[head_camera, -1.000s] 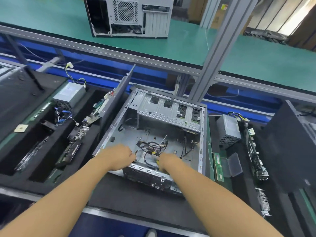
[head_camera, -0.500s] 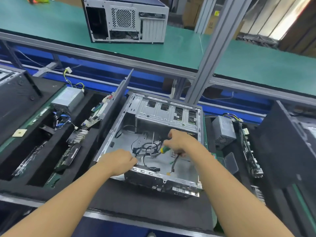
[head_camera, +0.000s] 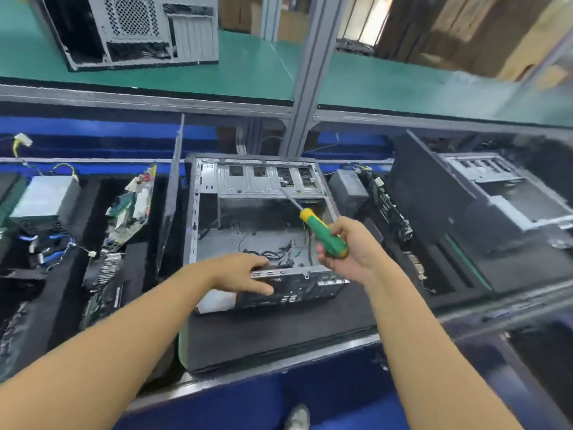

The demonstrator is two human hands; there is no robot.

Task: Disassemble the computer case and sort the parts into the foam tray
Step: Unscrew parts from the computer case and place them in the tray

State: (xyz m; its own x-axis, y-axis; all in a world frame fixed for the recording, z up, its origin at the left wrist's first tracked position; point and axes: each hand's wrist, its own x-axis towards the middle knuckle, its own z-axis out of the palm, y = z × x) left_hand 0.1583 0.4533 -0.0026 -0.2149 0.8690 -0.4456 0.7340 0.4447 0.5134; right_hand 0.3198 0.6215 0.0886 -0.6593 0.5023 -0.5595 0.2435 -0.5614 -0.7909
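Observation:
An open grey computer case (head_camera: 210,212) lies on its side on black foam in front of me, loose black cables (head_camera: 276,254) on its floor. My left hand (head_camera: 242,274) rests on the case's near edge with fingers extended. Above the case's right side, my right hand (head_camera: 350,252) grips a green and yellow screwdriver (head_camera: 325,234), its shaft pointing up and left toward the drive bay (head_camera: 260,178). To the left, the black foam tray (head_camera: 71,262) holds a silver power supply (head_camera: 46,197), a circuit board (head_camera: 133,206) and other parts.
A side panel (head_camera: 172,193) stands upright between tray and case. Right of the case lie another power supply (head_camera: 347,187), boards and a second foam tray (head_camera: 440,218) with a case frame. Another computer case (head_camera: 130,29) stands on the green shelf behind a grey post (head_camera: 307,76).
My right hand lifted out of the case with the screwdriver and moved right and up. My left hand opened along the near edge. The view shifted closer.

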